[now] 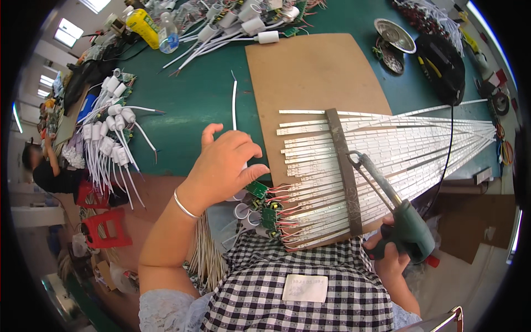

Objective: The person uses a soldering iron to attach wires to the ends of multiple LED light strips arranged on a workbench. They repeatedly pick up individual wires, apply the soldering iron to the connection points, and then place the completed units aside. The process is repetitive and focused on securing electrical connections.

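My left hand (224,163) is curled closed around a white cable (234,105), whose bare-wire end points away from me over the green table. Below this hand, small green circuit boards (270,217) and white cylindrical caps (241,210) lie at the near edge, joined by red wires to the strips. My right hand (391,252) grips the dark green handle of a soldering gun (412,229). Its metal tip (354,157) reaches over the dark bar (344,171). That bar lies across a fan of narrow LED strips (387,152).
A brown cardboard sheet (315,66) lies under the strips. More white caps with cables (113,122) and a pile of them at the back (243,22) sit on the table. A metal bowl (395,35), a yellow bottle (142,27) and a black cord (451,144) are near. Another person (52,171) works at far left.
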`<state>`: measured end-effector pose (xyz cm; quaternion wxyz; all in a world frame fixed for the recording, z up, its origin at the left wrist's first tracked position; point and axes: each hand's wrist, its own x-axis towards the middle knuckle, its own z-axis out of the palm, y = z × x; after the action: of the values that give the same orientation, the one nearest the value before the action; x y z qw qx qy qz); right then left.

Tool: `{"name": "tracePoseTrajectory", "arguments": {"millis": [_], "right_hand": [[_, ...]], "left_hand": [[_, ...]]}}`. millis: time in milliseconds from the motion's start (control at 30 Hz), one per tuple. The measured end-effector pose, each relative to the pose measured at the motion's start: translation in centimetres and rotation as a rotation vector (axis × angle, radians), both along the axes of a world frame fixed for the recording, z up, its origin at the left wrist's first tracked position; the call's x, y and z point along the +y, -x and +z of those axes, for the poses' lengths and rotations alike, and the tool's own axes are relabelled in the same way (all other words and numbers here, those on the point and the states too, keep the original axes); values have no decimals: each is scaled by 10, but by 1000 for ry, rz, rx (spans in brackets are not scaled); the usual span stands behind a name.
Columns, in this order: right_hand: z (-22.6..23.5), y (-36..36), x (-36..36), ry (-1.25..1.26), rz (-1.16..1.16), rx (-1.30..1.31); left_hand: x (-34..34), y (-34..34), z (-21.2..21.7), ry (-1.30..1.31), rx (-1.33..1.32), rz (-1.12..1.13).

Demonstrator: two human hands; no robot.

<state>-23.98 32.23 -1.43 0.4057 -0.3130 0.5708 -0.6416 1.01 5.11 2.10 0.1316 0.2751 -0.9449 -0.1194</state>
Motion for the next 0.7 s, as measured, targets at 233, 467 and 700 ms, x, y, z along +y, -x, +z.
{"name": "tracePoseTrajectory", "arguments": {"millis": [233,467,700], "right_hand": [[3,3,-3,-36,-57,47],[-2,7,-1,12,-104,-39],[4,-2,-11,-12,-199,48]], "left_hand": [[-30,1,48,-388,-474,98],[-182,72,-23,260,220,113],[-205,111,-54,487,44,393]]}}
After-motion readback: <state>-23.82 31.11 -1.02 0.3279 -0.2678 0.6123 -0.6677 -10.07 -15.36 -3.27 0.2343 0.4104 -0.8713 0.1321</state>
